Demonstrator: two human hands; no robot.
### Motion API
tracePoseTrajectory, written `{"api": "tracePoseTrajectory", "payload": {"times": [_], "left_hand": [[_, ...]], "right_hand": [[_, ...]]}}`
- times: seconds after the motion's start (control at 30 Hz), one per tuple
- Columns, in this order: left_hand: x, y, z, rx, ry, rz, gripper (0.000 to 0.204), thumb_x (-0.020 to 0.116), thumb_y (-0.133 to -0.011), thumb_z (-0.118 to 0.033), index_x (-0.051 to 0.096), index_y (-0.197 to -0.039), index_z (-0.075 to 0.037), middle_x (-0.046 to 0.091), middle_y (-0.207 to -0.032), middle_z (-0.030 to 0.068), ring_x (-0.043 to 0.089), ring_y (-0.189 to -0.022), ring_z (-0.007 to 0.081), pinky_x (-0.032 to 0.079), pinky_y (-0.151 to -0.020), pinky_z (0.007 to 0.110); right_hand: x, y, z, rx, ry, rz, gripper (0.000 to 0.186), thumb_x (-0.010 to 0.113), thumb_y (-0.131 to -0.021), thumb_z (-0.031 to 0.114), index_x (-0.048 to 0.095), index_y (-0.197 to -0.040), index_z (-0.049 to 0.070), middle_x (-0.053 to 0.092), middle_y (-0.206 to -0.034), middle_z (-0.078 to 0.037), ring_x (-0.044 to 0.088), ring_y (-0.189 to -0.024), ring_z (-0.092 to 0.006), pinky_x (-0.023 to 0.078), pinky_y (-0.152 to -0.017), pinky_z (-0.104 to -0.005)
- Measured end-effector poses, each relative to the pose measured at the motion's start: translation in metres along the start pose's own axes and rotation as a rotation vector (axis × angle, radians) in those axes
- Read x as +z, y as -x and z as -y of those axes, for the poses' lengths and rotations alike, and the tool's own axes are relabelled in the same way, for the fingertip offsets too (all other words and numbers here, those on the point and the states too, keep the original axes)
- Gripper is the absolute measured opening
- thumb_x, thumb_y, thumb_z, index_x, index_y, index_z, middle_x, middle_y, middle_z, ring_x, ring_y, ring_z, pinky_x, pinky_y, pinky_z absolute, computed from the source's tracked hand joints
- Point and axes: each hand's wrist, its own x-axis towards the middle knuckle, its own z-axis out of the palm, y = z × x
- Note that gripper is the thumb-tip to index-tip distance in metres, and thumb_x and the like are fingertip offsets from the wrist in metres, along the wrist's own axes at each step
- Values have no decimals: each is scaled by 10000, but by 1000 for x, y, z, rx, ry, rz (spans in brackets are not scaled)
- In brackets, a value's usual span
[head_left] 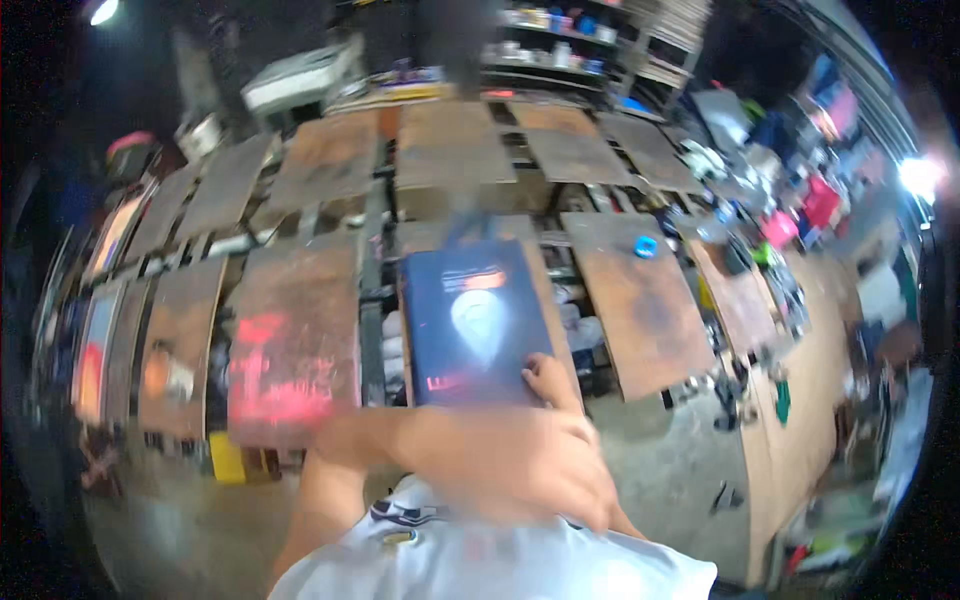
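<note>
A dark blue flat bag (482, 325) with a pale balloon-like shape and orange print lies on a board in the middle, a handle-like strip blurred at its far edge. At its near right corner my right hand (549, 381) touches it, fingers curled in at the edge. Most of that hand is covered. My left forearm comes up from the lower left and bends across to the right. My left hand (530, 455) is smeared by motion and passes in front of my right hand, just short of the bag's near edge. Its fingers cannot be made out.
A board with wet-looking red patches (292, 345) lies left of the bag. To the right, another brown board (640, 300) carries a small blue ring-shaped object (645, 246). More boards stand in a row behind. Shelves of containers (555, 45) are at the back; piled cloth-like items (780, 215) lie far right.
</note>
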Motion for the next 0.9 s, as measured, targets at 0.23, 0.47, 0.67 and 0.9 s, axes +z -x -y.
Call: {"api": "tracePoseTrajectory", "payload": {"times": [0.23,0.47,0.67,0.9], "left_hand": [[-39,-92,-31,-64,-357,-53,174,612,-784,-237,558,-666,-120,432,-651,-38,459,-606,111,429,-785,326],[-23,-85,-18,-389,-250,-544,120,702,-836,-69,676,-723,-39,632,-728,26,573,-717,142,468,-763,359],[80,71,166,-1161,-153,-800,362,616,-908,-121,602,-1251,-8,669,-1136,154,649,-1033,284,477,-972,371],[209,180,254,-1641,-882,-453,558,658,-890,-299,508,-1364,-47,466,-1426,196,398,-1347,394,341,-1107,491]], "right_hand": [[-5,-25,7,20,-105,96,257,696,-860,296,674,-1049,123,724,-913,-137,700,-871,-312,540,-760,-421],[-26,-25,-12,-31,-181,144,259,693,-871,320,699,-1049,133,724,-868,-104,696,-808,-280,532,-760,-384],[-21,-32,-36,-83,-351,18,285,724,-833,302,691,-939,40,686,-747,-175,694,-727,-356,536,-689,-463],[-32,-34,-29,51,-126,-169,391,830,-736,213,615,-1031,72,675,-806,-105,678,-770,-330,535,-712,-440]]}}
